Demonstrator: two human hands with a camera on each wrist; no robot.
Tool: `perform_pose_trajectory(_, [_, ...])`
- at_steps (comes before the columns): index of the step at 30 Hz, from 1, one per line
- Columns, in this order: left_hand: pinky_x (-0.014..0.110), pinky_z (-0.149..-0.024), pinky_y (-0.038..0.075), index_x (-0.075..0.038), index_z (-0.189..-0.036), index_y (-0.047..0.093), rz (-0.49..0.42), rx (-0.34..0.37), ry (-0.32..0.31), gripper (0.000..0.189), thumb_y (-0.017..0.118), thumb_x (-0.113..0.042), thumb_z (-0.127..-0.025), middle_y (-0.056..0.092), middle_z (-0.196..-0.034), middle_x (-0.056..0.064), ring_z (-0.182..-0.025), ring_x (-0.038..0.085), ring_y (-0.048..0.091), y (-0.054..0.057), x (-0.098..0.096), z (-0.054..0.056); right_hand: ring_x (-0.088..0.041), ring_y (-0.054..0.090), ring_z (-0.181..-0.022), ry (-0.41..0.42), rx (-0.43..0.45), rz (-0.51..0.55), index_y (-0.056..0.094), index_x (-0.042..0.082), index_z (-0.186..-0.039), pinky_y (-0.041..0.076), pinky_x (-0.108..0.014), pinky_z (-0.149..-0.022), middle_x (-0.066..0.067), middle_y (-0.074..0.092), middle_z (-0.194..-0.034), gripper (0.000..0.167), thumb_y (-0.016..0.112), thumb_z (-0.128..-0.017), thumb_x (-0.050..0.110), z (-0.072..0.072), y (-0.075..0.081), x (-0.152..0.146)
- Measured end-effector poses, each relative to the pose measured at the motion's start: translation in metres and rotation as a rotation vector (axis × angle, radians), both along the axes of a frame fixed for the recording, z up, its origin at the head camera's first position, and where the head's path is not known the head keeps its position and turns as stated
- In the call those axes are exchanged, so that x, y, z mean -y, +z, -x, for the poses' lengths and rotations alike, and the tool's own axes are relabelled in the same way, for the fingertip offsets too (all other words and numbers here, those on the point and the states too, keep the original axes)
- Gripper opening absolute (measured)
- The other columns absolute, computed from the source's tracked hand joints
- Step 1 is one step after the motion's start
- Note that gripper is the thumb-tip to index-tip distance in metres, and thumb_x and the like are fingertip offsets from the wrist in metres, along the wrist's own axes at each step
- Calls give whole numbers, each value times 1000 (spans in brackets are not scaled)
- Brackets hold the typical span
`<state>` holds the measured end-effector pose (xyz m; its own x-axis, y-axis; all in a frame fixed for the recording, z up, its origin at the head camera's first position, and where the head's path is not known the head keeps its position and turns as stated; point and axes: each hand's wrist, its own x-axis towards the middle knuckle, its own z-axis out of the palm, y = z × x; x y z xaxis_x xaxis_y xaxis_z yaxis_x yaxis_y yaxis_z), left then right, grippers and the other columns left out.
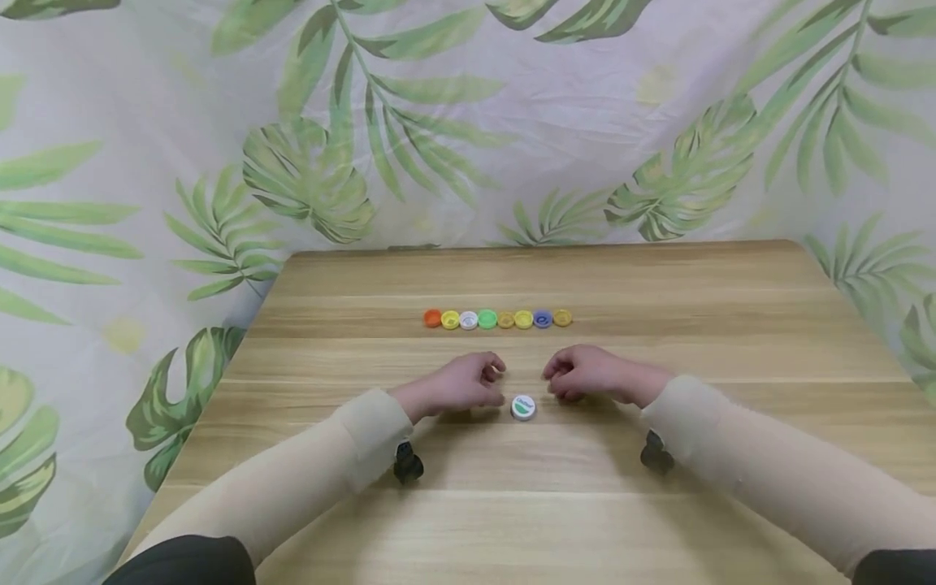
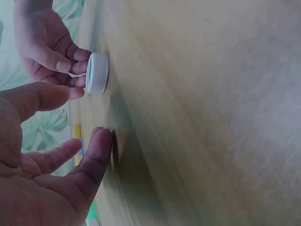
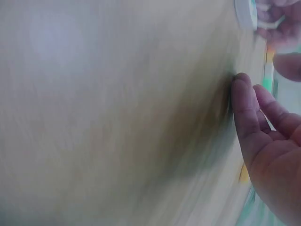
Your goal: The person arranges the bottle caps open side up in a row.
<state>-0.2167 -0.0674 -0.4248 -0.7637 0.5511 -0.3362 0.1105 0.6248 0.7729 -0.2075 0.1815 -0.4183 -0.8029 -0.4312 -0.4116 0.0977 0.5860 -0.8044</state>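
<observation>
A round white cap (image 1: 522,407) with green on its top lies flat on the wooden table between the two hands. The left hand (image 1: 468,382) is just left of it, fingers loosely bent and holding nothing. To the cap's right is the right hand (image 1: 585,374), its fingers loosely curved with nothing in them. In the left wrist view, the cap (image 2: 97,73) shows its white side wall, and the left fingertips are near the tabletop. Only the edge of the cap (image 3: 246,14) shows in the right wrist view, above the right hand (image 3: 270,117).
Beyond the hands, a straight row of small coloured caps (image 1: 487,319) runs across the table: orange, yellow, white, green, blue and amber ones, side by side. Behind the wooden table (image 1: 658,301) hangs a leaf-patterned cloth (image 1: 439,122).
</observation>
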Motion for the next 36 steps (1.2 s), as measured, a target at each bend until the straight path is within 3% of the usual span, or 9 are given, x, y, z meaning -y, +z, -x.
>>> perform_pose_trajectory(4, [31, -83, 57, 4, -131, 58, 21, -31, -25, 53, 80, -3, -83, 61, -117, 14, -96, 19, 64, 1, -6, -10, -13, 60, -78, 41, -52, -38, 67, -5, -113, 53, -25, -68, -5, 66, -92, 30, 73, -85, 4, -9, -2, 9])
perform_pose_trajectory(9, [29, -81, 56, 8, -129, 58, 33, -81, -19, 52, 81, -1, -83, 58, -112, 13, -94, 18, 63, -1, -13, -19, -13, 58, -82, 36, -141, -100, 69, -2, -108, 51, -24, -70, -3, 66, -92, 29, 79, -82, 5, -14, -4, 17])
perform_pose_trajectory(14, [31, -84, 55, 5, -121, 62, 67, -153, -18, 41, 78, -1, -84, 62, -103, 7, -91, 16, 60, -5, -22, -21, -11, 59, -81, 76, -243, -135, 69, 1, -98, 52, -24, -74, 0, 67, -87, 22, 77, -78, 2, -18, -7, 27])
perform_pose_trajectory(19, [27, -76, 53, 0, -105, 69, 57, -205, -20, 21, 73, 2, -84, 66, -89, 1, -83, 14, 60, -10, -29, -19, -9, 57, -75, 95, -335, -177, 69, 7, -91, 50, -25, -73, 4, 66, -80, 17, 79, -77, 4, -17, -9, 32])
perform_pose_trajectory(22, [24, -73, 52, 0, -103, 70, 24, -180, -12, 20, 72, 4, -83, 66, -87, 1, -80, 13, 60, -12, -29, -17, -10, 57, -75, 70, -287, -157, 70, 6, -93, 50, -25, -72, 3, 65, -81, 17, 80, -80, 5, -16, -11, 31])
perform_pose_trajectory(27, [22, -66, 51, 4, -109, 72, -75, -86, 59, 23, 72, 3, -85, 67, -88, 3, -77, 12, 59, -18, -28, -10, -11, 57, -76, 33, -214, -107, 72, 2, -99, 50, -25, -70, 1, 66, -84, 16, 79, -86, 7, -11, -14, 26])
perform_pose_trajectory(33, [22, -70, 54, 6, -117, 70, -197, 65, 182, 26, 70, 0, -92, 69, -94, 7, -81, 14, 62, -20, -30, -6, -10, 58, -76, 3, -123, -9, 71, -6, -108, 52, -24, -69, -3, 68, -87, 19, 72, -93, 5, -5, -12, 20])
perform_pose_trajectory(36, [26, -76, 57, 7, -121, 67, -272, 157, 276, 26, 66, -3, -97, 70, -101, 11, -85, 17, 65, -18, -32, -2, -12, 63, -78, -34, -89, 38, 69, -9, -115, 58, -26, -72, -7, 71, -92, 22, 66, -99, 5, -2, -12, 16])
